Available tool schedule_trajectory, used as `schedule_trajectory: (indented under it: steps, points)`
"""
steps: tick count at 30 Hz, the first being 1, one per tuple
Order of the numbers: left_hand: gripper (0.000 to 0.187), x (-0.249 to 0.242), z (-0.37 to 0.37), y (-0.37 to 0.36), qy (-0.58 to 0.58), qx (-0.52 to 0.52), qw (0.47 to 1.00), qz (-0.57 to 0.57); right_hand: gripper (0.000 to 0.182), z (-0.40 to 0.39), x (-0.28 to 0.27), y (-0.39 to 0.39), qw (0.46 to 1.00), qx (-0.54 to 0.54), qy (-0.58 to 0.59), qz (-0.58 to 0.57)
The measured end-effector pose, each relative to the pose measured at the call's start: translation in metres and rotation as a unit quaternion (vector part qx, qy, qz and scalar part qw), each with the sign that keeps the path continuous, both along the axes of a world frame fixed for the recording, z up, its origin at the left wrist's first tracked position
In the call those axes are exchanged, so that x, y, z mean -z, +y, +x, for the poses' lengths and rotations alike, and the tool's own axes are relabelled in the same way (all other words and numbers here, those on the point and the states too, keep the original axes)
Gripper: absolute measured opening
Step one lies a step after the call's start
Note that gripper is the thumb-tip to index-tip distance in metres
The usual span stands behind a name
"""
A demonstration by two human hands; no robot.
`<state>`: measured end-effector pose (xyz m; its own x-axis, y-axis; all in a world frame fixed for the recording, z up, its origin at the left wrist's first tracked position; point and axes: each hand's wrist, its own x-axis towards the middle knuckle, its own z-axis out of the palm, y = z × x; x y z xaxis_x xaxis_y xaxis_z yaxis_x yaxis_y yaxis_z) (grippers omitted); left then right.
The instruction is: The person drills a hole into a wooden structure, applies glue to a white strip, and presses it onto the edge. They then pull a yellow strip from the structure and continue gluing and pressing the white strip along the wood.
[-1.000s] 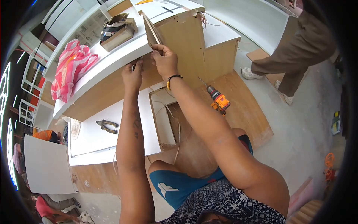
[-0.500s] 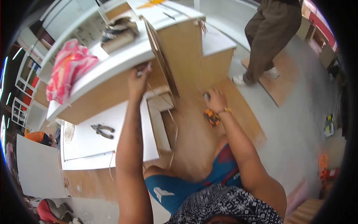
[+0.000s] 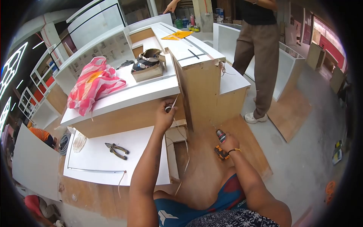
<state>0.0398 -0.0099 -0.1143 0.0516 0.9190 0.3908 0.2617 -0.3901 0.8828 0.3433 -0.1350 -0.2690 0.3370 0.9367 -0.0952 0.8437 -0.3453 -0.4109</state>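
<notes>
My left hand [image 3: 165, 116] is closed on a small round dark-and-white piece [image 3: 168, 109], mostly hidden by the fingers, under the overhanging white top of the wooden counter [image 3: 124, 119]. A thin pale strip sticks up beside the thumb, and a thin white cable [image 3: 188, 155] hangs below this hand. My right hand [image 3: 230, 143] grips a cordless drill [image 3: 221, 134] with a yellow-and-black battery [image 3: 221, 153]. Its long thin bit points up and away, over the wooden board on the floor. A pair of pliers [image 3: 117, 150] with dark handles lies open on the lower white panel [image 3: 94, 160].
On the counter top are a pink-and-white plastic bag [image 3: 92, 85], a cardboard box [image 3: 148, 72] of dark items, a yellow triangular piece [image 3: 177, 35] and a black pen-like stick [image 3: 193, 54]. Another person [image 3: 259, 56] stands beyond the counter's right end. A floor board [image 3: 289, 117] lies beside them.
The view has tilted up, so the counter and the standing person sit lower in the picture. Both hands keep their grips, and the drill now shows more clearly.
</notes>
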Motion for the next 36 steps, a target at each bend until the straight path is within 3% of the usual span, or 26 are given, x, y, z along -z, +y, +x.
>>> schedule_trajectory:
  steps: [8, 12, 16, 19, 23, 26, 28, 30, 32, 36]
  points:
    - [0.041, 0.012, 0.002, 0.001, 0.051, 0.06, 0.997, -0.003, 0.058, -0.006, -0.002, 0.0, 0.999, 0.029, -0.019, 0.008]
    - [0.041, 0.0, 0.004, -0.011, 0.103, 0.059, 0.989, -0.083, 0.053, -0.008, -0.008, 0.001, 0.999, 0.031, -0.02, 0.005]
    - [0.043, -0.015, 0.01, -0.014, 0.146, 0.075, 0.979, -0.122, 0.056, -0.008, -0.014, 0.004, 0.998, -0.001, -0.051, -0.034]
    - [0.045, -0.028, 0.008, -0.026, 0.195, 0.044, 0.973, -0.113, 0.073, -0.012, -0.039, 0.006, 0.989, 0.0, -0.064, -0.13]
    - [0.036, -0.065, -0.008, -0.043, 0.173, 0.011, 0.982, -0.077, 0.088, -0.019, -0.07, -0.006, 0.99, 0.022, -0.033, -0.138]
    - [0.025, -0.127, -0.031, -0.044, 0.142, 0.005, 0.99, -0.018, 0.089, -0.02, -0.081, -0.039, 0.989, -0.006, -0.031, -0.145]
    - [0.015, -0.175, -0.047, -0.039, 0.182, -0.059, 0.98, -0.062, 0.089, -0.019, -0.098, -0.064, 0.982, -0.009, -0.016, -0.186]
    - [0.012, -0.204, -0.061, -0.019, 0.222, -0.129, 0.966, 0.018, 0.088, -0.024, -0.115, -0.1, 0.968, -0.007, 0.003, -0.252]
    - [0.011, -0.212, -0.07, 0.007, 0.244, -0.172, 0.952, 0.07, 0.088, -0.024, -0.132, -0.126, 0.949, -0.006, 0.014, -0.314]
    - [0.011, -0.198, -0.085, 0.05, 0.335, -0.134, 0.93, 0.069, 0.088, -0.04, -0.152, -0.14, 0.961, 0.017, 0.055, -0.271]
